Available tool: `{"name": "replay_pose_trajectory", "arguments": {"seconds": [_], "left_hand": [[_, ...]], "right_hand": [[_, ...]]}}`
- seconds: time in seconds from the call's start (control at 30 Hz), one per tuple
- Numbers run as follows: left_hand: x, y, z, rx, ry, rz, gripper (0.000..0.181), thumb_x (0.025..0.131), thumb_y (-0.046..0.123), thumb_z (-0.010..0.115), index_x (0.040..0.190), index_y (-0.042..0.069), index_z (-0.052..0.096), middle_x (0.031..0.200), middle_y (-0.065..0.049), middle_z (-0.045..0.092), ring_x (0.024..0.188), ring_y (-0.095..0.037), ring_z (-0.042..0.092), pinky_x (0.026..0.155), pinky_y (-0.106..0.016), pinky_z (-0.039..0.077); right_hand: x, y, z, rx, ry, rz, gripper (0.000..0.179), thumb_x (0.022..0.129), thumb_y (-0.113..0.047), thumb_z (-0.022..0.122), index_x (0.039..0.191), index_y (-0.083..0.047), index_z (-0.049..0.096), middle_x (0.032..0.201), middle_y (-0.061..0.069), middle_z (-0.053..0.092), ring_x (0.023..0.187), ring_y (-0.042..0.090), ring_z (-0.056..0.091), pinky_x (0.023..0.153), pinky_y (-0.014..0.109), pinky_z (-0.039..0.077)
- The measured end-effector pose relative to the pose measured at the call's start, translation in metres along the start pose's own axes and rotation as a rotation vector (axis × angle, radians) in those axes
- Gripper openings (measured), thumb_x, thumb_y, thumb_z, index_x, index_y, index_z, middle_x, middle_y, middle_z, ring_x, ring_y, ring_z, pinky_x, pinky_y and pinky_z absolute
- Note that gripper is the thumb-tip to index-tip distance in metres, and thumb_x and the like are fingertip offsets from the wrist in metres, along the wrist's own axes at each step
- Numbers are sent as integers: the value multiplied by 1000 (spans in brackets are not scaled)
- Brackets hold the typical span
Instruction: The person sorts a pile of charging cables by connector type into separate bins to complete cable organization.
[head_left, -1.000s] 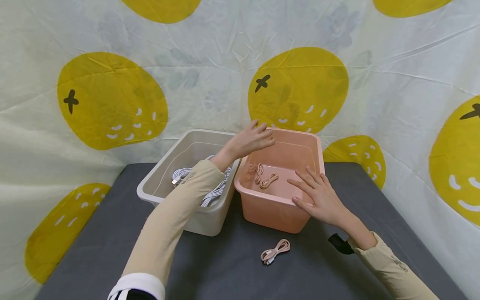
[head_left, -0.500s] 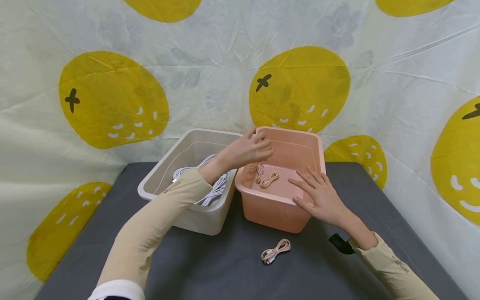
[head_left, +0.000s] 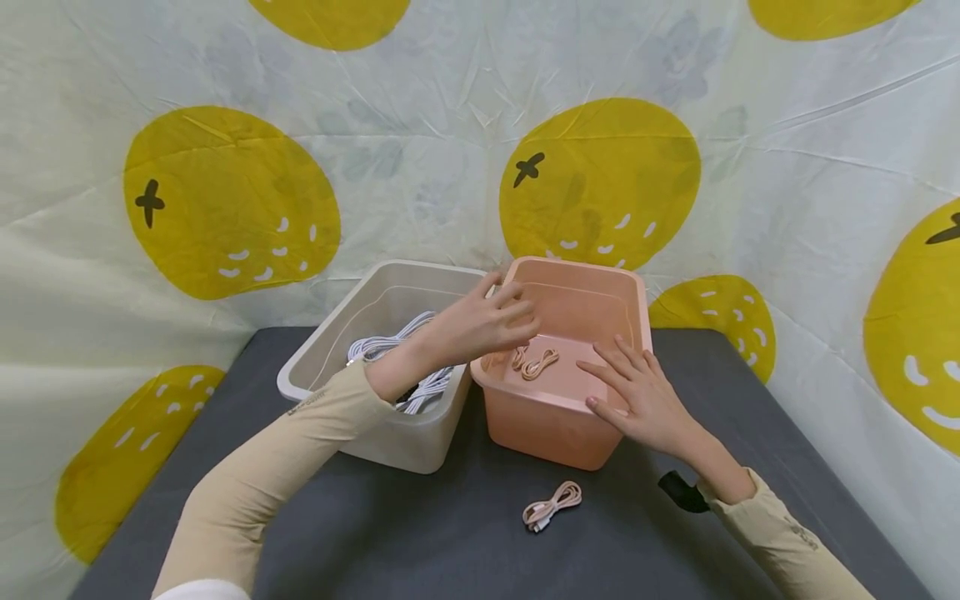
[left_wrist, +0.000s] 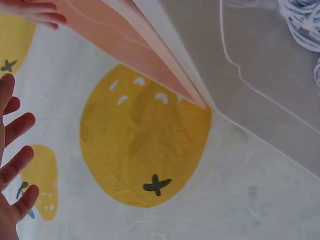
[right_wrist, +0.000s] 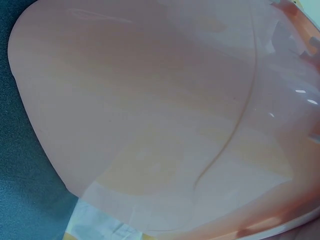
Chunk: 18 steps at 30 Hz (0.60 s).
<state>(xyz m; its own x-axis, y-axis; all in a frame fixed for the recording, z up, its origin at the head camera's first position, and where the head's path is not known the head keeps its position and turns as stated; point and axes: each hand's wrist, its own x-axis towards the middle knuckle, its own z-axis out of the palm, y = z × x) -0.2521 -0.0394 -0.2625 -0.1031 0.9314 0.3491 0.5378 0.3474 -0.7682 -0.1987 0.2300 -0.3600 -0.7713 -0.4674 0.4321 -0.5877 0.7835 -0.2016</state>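
Observation:
My left hand (head_left: 476, 325), with loosely bent fingers and nothing held, hovers above the spot where the grey bin (head_left: 405, 446) and the pink bin (head_left: 547, 429) meet. The left wrist view catches only its fingers (left_wrist: 17, 167) at the edge. Fingers spread, my right hand (head_left: 645, 400) lies at the near right corner of the pink bin, its thumb by the rim. Inside that bin are pink bundled cables (head_left: 540, 364), one partly covered by the left hand. White coiled cables (head_left: 431, 387) fill part of the grey bin, some hidden behind the left forearm.
A bundled pink cable (head_left: 552, 506) lies on the dark table (head_left: 450, 542) in front of the pink bin. Behind everything hangs a pale curtain (head_left: 420, 183) with yellow fruit prints. A black strap (head_left: 681, 492) shows near the right wrist.
My left hand has drawn left and toward me from over the pink bin, and its forearm has swung left. The right hand and the cables have stayed put.

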Motion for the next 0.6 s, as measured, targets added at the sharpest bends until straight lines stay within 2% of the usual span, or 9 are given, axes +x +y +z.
{"name": "replay_pose_trajectory", "arguments": {"seconds": [0.2,0.43,0.6], "left_hand": [[-12,12,-18,-51,-12,16,21,85,6,53,99,22,54,94,2,57,92,-20,46,80,-38,36],[-27,24,-28,-120,-75,8,12,89,24,50,101,23,55,103,3,58,101,-19,47,83,-39,36],[-38,28,-36,-140,-89,-9,16,88,22,52,103,20,55,110,1,58,102,-21,48,81,-40,36]], "right_hand": [[1,0,0,-9,2,-2,49,81,-35,58,127,-20,49,140,16,37,136,35,15,98,65,13],[1,-1,-1,0,-8,14,50,81,-36,58,127,-20,48,141,15,35,137,33,13,99,65,12],[0,-1,0,-3,-15,15,50,81,-36,58,128,-21,48,141,15,35,137,33,12,99,65,12]]}}
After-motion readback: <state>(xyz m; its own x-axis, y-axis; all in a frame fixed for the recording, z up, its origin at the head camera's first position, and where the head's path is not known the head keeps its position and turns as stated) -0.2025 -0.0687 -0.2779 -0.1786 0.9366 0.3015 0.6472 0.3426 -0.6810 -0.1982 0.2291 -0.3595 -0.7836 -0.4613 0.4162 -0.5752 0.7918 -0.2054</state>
